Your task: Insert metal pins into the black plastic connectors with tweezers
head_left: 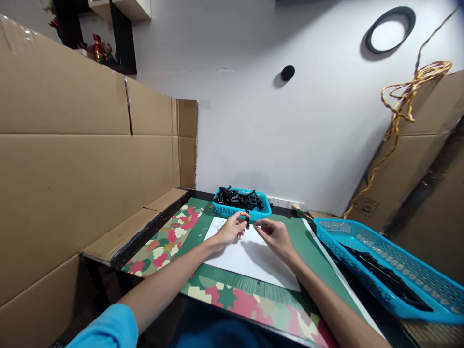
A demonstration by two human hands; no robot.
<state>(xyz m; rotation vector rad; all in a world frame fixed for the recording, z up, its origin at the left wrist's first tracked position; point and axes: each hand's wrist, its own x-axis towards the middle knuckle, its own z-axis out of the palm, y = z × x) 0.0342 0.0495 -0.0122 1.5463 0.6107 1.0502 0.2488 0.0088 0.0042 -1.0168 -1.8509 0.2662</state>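
Observation:
My left hand (pixel 232 229) is above a white sheet of paper (pixel 250 263), its thumb and fingers closed on a small black part (pixel 248 220). That part stands roughly upright at the fingertips; its exact kind is too small to tell. Just to the right is my right hand (pixel 275 235), thumb and fingertips pinched together close to the black part. Whatever those fingers hold, if anything, I cannot make out. Behind both hands, a blue perforated basket (pixel 232 211) is heaped with black plastic pieces (pixel 237 198).
A larger blue basket (pixel 362 227) at the right holds long black pieces (pixel 387 275). Green and camouflage-patterned covering (pixel 203 280) lies on the table. Cardboard panels (pixel 72 169) wall the left side. Twisted yellow wire (pixel 395 121) hangs at the right, and a power strip (pixel 284 203) lies by the wall.

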